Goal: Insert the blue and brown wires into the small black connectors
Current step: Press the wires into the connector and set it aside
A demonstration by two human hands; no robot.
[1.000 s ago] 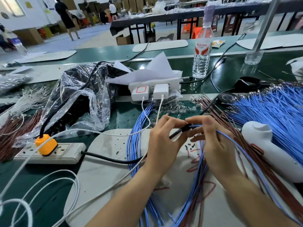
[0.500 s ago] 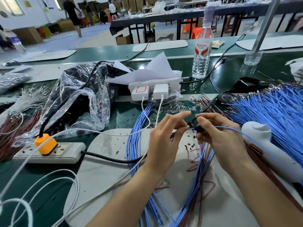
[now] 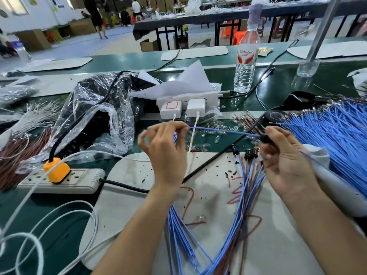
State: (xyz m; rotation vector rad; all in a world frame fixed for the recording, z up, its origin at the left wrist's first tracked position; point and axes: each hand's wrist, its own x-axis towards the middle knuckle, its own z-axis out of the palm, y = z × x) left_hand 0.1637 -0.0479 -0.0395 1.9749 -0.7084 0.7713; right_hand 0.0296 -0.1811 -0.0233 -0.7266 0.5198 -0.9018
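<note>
— What takes the most place here?
— The long green worktop (image 3: 327, 82). On its near part lies a pale grey mat with rounded corners (image 3: 129, 215).

— And the wires?
— On the right, a wide fan of loose blue wires (image 3: 337, 139) is spread over the worktop, with small metal tips at its far end. On the left, a crumpled clear plastic bag (image 3: 95, 120) holds small dark parts. On the mat, a bundle of blue and brown wires (image 3: 244, 195) makes a V shape. Its right branch goes up to the fingers of the right hand (image 3: 286, 161), but I cannot tell if they hold it.

— How are the hands?
— The left hand (image 3: 166, 147) is raised. Its thumb and forefinger pinch one end of a single thin blue wire (image 3: 218, 131), and the other fingers are loosely bent. The right hand pinches a small black connector (image 3: 265, 138) between thumb and forefinger.

— Where is that wire exactly?
— It is stretched almost level between the two hands, above the far edge of the mat. Its right end meets the connector. Whether it is already inside, I cannot tell.
</note>
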